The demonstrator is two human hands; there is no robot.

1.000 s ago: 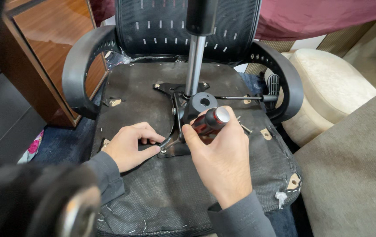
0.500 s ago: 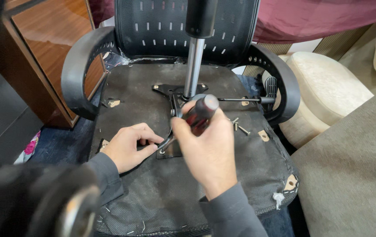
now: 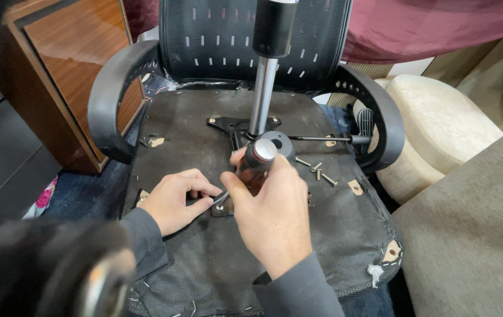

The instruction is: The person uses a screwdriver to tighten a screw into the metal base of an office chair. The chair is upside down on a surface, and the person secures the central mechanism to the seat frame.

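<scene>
Item: upturned black office chair, its dusty dark fabric underside (image 3: 204,264) facing up and serving as my work surface, mesh back at the far edge, curved plastic armrests at the left and right edges. My right hand (image 3: 272,214) is wrapping closed around the dark-handled screwdriver with a silver end cap (image 3: 257,161), fist clamped on the grip, shaft slanting down and left toward the black metal mechanism plate (image 3: 237,126) at the middle of the underside; the tip itself is hiding behind my fingers, so I cannot tell which fastener it is meeting. My left hand (image 3: 175,199) is lying knuckles-up just left of the right, fingers curled shut over a black bent metal lever (image 3: 221,196) beside the plate, pinning it flat. In my judgement the step is going best while I am pressing straight along the shaft, keeping the tip seated, and steadying the part with the left hand. The chrome gas-lift column (image 3: 262,97) is rising just beyond my right knuckles. Several loose silver screws (image 3: 317,171) are lying to the right of the plate, near but apart from the grip.
</scene>
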